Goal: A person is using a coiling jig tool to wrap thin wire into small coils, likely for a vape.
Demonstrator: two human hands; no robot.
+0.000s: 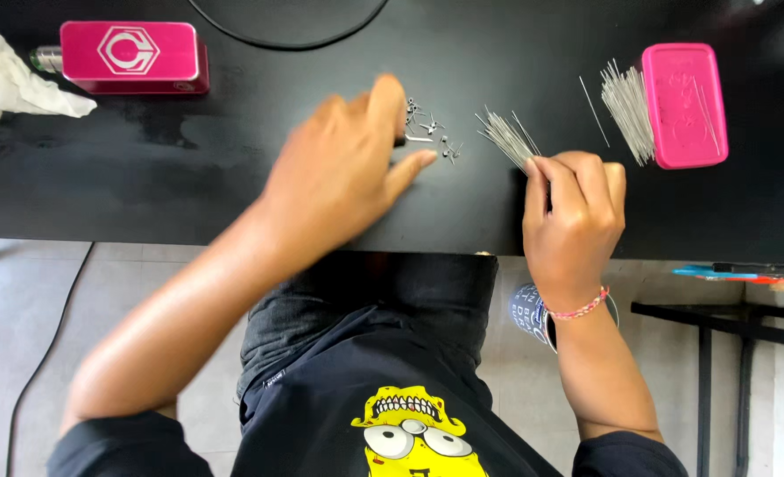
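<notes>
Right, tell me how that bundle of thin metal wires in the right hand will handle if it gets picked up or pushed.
The wire bundle is probably light, since the right hand holds it by one end in a pinch. The strands look hair-thin and fan apart at the tips, so they likely flex and splay rather than stay stiff. Loose ones, like the single wire on the black table, would probably roll or scatter if pushed.

black cartoon T-shirt (392, 397), pink beaded bracelet (578, 309)

you have open black table (189, 168) at nine o'clock of your left hand (343, 168). small metal pieces (432, 132) crowd two o'clock; pink tin (684, 104) blocks three.
</notes>
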